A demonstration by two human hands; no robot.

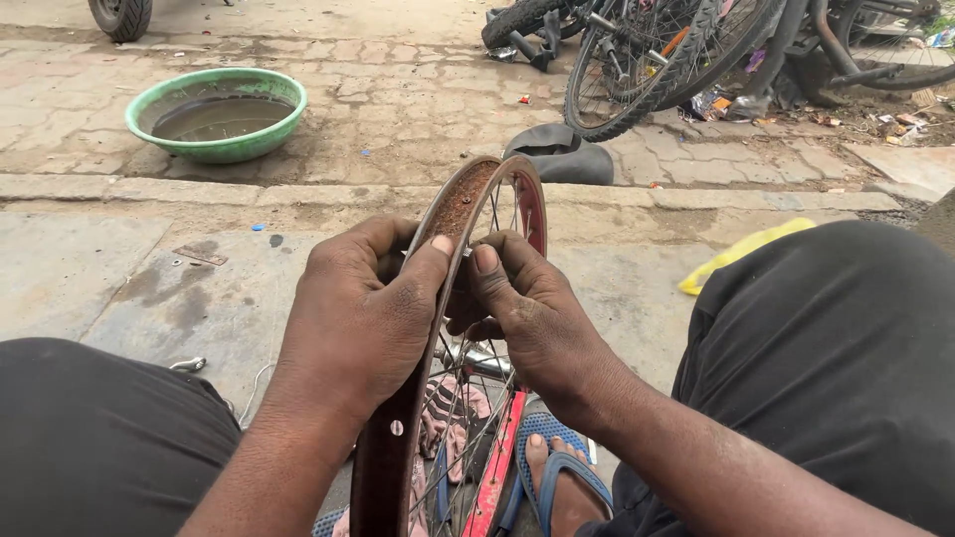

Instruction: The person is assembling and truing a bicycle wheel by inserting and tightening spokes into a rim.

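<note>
A rusty bicycle wheel rim (476, 194) with thin spokes stands upright between my knees, edge toward me. My left hand (360, 313) grips the rim from the left, thumb pressed on its inner channel. My right hand (525, 308) holds the rim from the right, thumb up against the same channel, fingers curled among the spokes. A dark rim strip (390, 462) lines the lower part of the rim near me. The hub (476, 363) shows between the spokes below my hands.
A green basin (217, 112) of murky water sits on the paving at the far left. A black inner tube (560, 156) lies beyond the rim. Parked bicycles (686, 50) stand at the back right. A yellow rag (741, 251) lies by my right knee; my sandalled foot (557, 477) is below.
</note>
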